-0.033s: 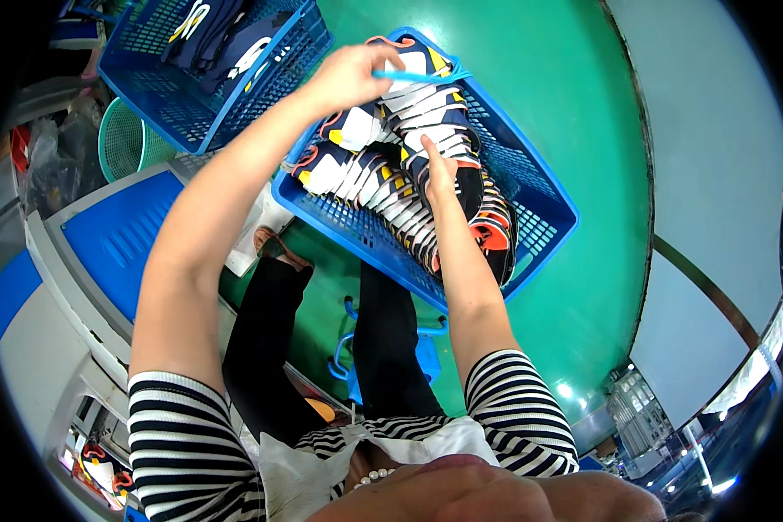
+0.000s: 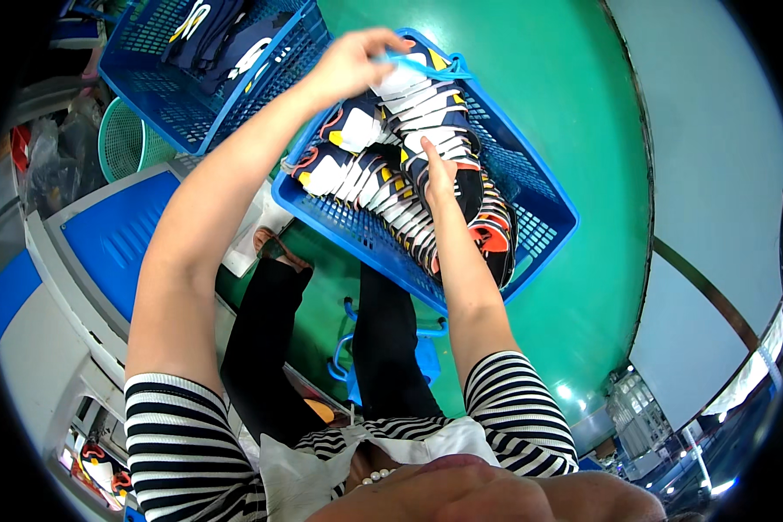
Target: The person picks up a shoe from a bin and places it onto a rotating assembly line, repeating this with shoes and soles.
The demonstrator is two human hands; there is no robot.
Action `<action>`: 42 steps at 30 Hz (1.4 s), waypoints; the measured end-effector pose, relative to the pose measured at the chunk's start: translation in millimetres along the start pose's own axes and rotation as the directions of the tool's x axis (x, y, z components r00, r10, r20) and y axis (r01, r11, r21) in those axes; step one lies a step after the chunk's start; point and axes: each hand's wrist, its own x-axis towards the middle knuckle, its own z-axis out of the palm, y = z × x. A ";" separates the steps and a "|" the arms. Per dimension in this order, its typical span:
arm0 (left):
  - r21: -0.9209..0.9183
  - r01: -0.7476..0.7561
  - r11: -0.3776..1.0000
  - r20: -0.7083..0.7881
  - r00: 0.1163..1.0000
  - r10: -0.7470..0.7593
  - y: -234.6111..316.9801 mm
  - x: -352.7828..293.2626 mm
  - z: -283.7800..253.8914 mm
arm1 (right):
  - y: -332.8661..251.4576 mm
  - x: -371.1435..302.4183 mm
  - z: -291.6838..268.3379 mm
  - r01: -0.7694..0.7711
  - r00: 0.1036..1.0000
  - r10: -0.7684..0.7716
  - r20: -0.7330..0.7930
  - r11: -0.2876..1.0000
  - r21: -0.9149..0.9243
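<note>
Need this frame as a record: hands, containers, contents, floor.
Left hand: pinching a thin light-blue cord, motion-blurred
Right hand: against stacked navy-and-white shoe uppers
Main container: blue perforated plastic basket holding the shoe uppers
Other containers: second blue perforated basket with dark navy pieces; round green mesh bin
Floor: glossy green

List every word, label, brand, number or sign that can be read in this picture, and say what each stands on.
No text can be read with certainty.
Dark blue pieces in the upper-left basket: white and yellow marks, too small to tell whether they are lettering.
Stacked shoe pieces: coloured patches, no legible text.
Grey equipment, lower right: too small and blurred.
</note>
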 end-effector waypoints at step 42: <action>-0.904 0.427 0.024 0.363 0.796 -0.484 156.3 -529.0 99.5 | -55.0 -527.9 -124.7 0.353 0.227 0.672 0.705 0.618 -0.703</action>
